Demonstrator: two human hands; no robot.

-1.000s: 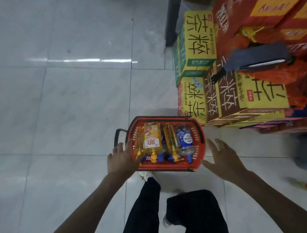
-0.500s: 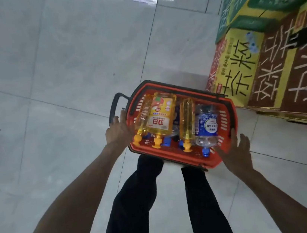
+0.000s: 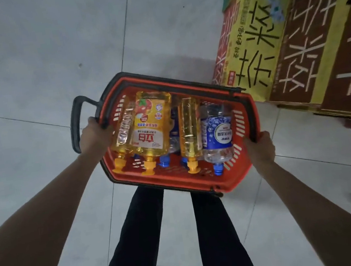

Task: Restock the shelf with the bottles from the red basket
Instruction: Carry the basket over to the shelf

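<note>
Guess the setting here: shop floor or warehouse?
Probably a shop floor: a red plastic shopping basket of yellow bottles, printed yellow and brown cardboard cartons stacked beside it, and grey floor tiles.

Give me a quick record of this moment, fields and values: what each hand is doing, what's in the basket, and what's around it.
left hand: grips the left end of the red basket
right hand: grips its right end
contents: yellow bottles, orange caps; clear blue-label bottle, blue cap; all lying down, caps toward the person
black handle: sticks out left
surroundings: grey tiled floor; stacked printed cartons to the right
shelf: not in view
</note>
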